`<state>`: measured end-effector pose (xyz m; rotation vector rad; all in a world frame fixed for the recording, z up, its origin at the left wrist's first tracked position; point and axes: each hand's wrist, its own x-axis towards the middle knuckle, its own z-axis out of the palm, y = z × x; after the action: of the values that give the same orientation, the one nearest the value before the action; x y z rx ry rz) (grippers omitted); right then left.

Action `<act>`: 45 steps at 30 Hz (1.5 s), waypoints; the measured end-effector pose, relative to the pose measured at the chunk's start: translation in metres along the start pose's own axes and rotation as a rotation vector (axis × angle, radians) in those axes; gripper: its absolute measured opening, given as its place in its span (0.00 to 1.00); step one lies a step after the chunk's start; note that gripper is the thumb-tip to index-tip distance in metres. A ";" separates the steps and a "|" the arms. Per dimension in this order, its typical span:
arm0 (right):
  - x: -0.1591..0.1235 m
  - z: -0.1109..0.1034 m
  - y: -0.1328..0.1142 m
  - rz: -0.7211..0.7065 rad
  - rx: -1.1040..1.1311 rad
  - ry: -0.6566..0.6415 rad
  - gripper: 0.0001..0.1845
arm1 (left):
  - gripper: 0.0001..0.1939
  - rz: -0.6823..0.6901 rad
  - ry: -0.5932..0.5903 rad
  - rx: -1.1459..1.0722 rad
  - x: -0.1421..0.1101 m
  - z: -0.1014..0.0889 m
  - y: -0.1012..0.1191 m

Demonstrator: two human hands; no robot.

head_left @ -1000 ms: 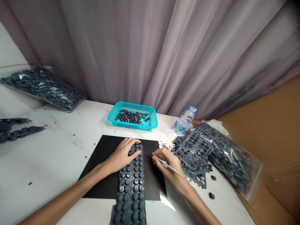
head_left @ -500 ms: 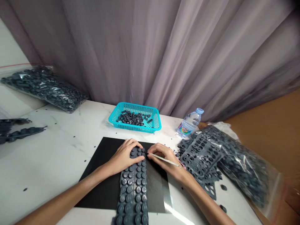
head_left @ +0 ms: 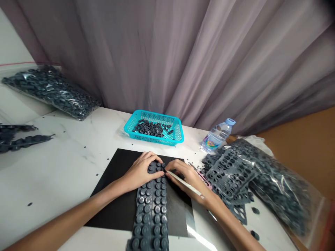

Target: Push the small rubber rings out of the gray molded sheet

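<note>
A long dark grey rubber sheet [head_left: 151,212] studded with round buttons lies lengthwise on a black mat [head_left: 117,181]. My left hand [head_left: 142,170] presses flat on the sheet's far end, fingers spread over the buttons. My right hand [head_left: 186,176] grips a thin pale stick tool [head_left: 184,182], its tip touching the sheet's far right corner beside my left fingertips.
A turquoise basket [head_left: 178,134] with loose grey buttons stands beyond the mat. A water bottle [head_left: 217,136] lies at right, by a pile of punched-out sheets [head_left: 230,172] and a plastic bag [head_left: 282,195]. Another full bag [head_left: 52,91] and sheet strips [head_left: 18,141] sit at left. A curtain hangs behind.
My right hand has moved left with the stick tool, from beside the sheet until its tip meets the sheet's far right corner. My left hand stays pressed on the sheet.
</note>
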<state>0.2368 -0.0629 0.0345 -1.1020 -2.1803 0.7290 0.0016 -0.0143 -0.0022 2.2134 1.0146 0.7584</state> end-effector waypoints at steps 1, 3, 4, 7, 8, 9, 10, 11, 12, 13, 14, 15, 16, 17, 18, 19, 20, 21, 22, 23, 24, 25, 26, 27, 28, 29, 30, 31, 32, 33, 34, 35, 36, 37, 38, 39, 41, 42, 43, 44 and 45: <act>0.000 0.000 -0.001 0.004 -0.004 0.001 0.11 | 0.14 0.001 0.002 0.003 0.000 0.000 -0.001; 0.000 0.000 -0.001 0.029 -0.004 0.010 0.11 | 0.14 0.003 0.008 0.009 0.000 0.001 -0.001; 0.000 0.001 0.000 0.043 -0.002 0.014 0.11 | 0.14 0.004 0.008 0.011 0.000 0.001 -0.002; 0.000 0.002 0.002 0.061 0.012 0.018 0.11 | 0.14 0.003 -0.003 0.017 0.000 0.000 -0.001; -0.001 0.003 0.003 0.065 0.019 0.022 0.11 | 0.14 0.001 -0.006 0.019 0.000 0.000 0.000; -0.001 0.003 0.002 0.070 0.029 0.027 0.11 | 0.13 0.001 -0.008 0.022 0.000 -0.001 0.000; -0.001 0.003 0.002 0.076 0.044 0.030 0.12 | 0.13 0.001 -0.008 0.025 0.000 -0.001 0.001; 0.000 0.003 0.000 0.085 0.062 0.033 0.13 | 0.13 0.002 -0.007 0.028 0.000 -0.001 0.001; 0.000 0.002 -0.001 0.093 0.082 0.030 0.13 | 0.13 0.003 -0.008 0.031 0.000 -0.001 0.001; 0.000 0.002 -0.003 0.094 0.097 0.024 0.14 | 0.14 0.003 -0.010 0.034 0.000 -0.001 0.001; 0.001 0.001 -0.004 0.088 0.099 0.017 0.14 | 0.14 0.002 -0.010 0.035 0.000 -0.001 0.001; 0.001 0.001 -0.004 0.077 0.087 0.011 0.14 | 0.14 0.002 -0.009 0.035 0.000 -0.001 0.000; 0.001 0.001 -0.004 0.066 0.067 0.008 0.14 | 0.14 0.002 -0.009 0.033 0.000 0.000 0.000; 0.001 0.001 -0.004 0.054 0.044 0.006 0.13 | 0.14 0.002 -0.009 0.030 0.000 0.000 -0.001; 0.001 0.001 -0.002 0.044 0.023 0.006 0.13 | 0.15 0.003 -0.009 0.026 0.000 0.000 -0.001; 0.001 0.001 -0.001 0.041 0.007 0.007 0.13 | 0.15 0.004 -0.012 0.023 0.000 0.000 -0.001; 0.001 0.001 0.000 0.039 -0.004 0.003 0.12 | 0.15 0.003 -0.013 0.020 0.000 0.000 -0.001; 0.001 0.001 0.000 0.033 -0.015 -0.004 0.12 | 0.15 0.002 -0.016 0.020 0.000 0.000 -0.001; 0.001 0.001 0.000 0.024 -0.028 -0.011 0.12 | 0.15 0.000 -0.017 0.020 0.001 0.000 -0.001; 0.001 0.001 0.000 0.013 -0.043 -0.019 0.11 | 0.15 -0.001 -0.017 0.022 0.001 0.000 -0.001; 0.001 0.000 -0.001 0.004 -0.057 -0.026 0.10 | 0.15 -0.002 -0.018 0.025 0.000 0.000 -0.001; 0.001 0.000 -0.002 0.001 -0.069 -0.029 0.10 | 0.15 -0.002 -0.017 0.028 0.000 0.000 -0.002; 0.001 0.000 -0.004 0.005 -0.076 -0.030 0.10 | 0.15 -0.001 -0.015 0.030 0.000 0.000 -0.002; 0.001 0.000 -0.005 0.012 -0.080 -0.029 0.10 | 0.15 0.001 -0.013 0.033 0.000 0.000 -0.002; 0.001 0.001 -0.007 0.018 -0.083 -0.028 0.10 | 0.15 0.004 -0.009 0.036 0.000 0.000 -0.003; 0.001 0.001 -0.008 0.016 -0.082 -0.026 0.10 | 0.16 0.006 -0.007 0.039 0.000 0.001 -0.003; 0.001 0.001 -0.009 0.007 -0.081 -0.023 0.10 | 0.16 0.008 -0.005 0.042 0.000 0.001 -0.003; 0.001 0.002 -0.009 -0.008 -0.080 -0.026 0.09 | 0.16 0.009 -0.005 0.044 0.000 0.001 -0.003; 0.001 0.002 -0.010 -0.024 -0.082 -0.034 0.09 | 0.16 0.009 -0.006 0.045 0.000 0.001 -0.003; 0.001 0.002 -0.010 -0.036 -0.087 -0.044 0.10 | 0.16 0.010 -0.009 0.044 0.001 0.001 -0.003; 0.001 0.001 -0.011 -0.044 -0.097 -0.055 0.11 | 0.16 0.010 -0.012 0.044 0.001 0.001 -0.003; 0.001 0.000 -0.011 -0.046 -0.111 -0.067 0.13 | 0.16 0.010 -0.014 0.045 0.001 0.001 -0.003; 0.001 -0.001 -0.012 -0.047 -0.128 -0.080 0.15 | 0.16 0.010 -0.014 0.048 0.001 0.001 -0.003; 0.001 -0.002 -0.013 -0.051 -0.146 -0.093 0.18 | 0.16 0.010 -0.014 0.053 0.001 0.001 -0.003; 0.001 -0.003 -0.014 -0.053 -0.165 -0.107 0.21 | 0.16 0.010 -0.015 0.058 0.001 0.001 -0.003; 0.001 -0.004 -0.015 -0.053 -0.186 -0.123 0.25 | 0.16 0.011 -0.015 0.062 0.001 0.001 -0.003; 0.001 -0.003 -0.016 -0.042 -0.235 -0.145 0.32 | 0.17 0.016 -0.013 0.065 0.001 0.002 -0.004; 0.000 -0.001 -0.015 -0.034 -0.265 -0.140 0.33 | 0.17 0.019 -0.011 0.066 0.001 0.002 -0.004; 0.000 0.001 -0.014 -0.027 -0.301 -0.128 0.33 | 0.17 0.022 -0.008 0.067 0.001 0.002 -0.004; 0.000 0.003 -0.012 -0.026 -0.343 -0.113 0.31 | 0.17 0.024 -0.004 0.068 0.001 0.002 -0.004; 0.000 0.005 -0.009 -0.030 -0.389 -0.099 0.29 | 0.17 0.026 -0.002 0.068 0.001 0.002 -0.005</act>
<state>0.2285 -0.0685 0.0373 -1.2384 -2.4855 0.3580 0.0016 -0.0119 -0.0068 2.2882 1.0268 0.7434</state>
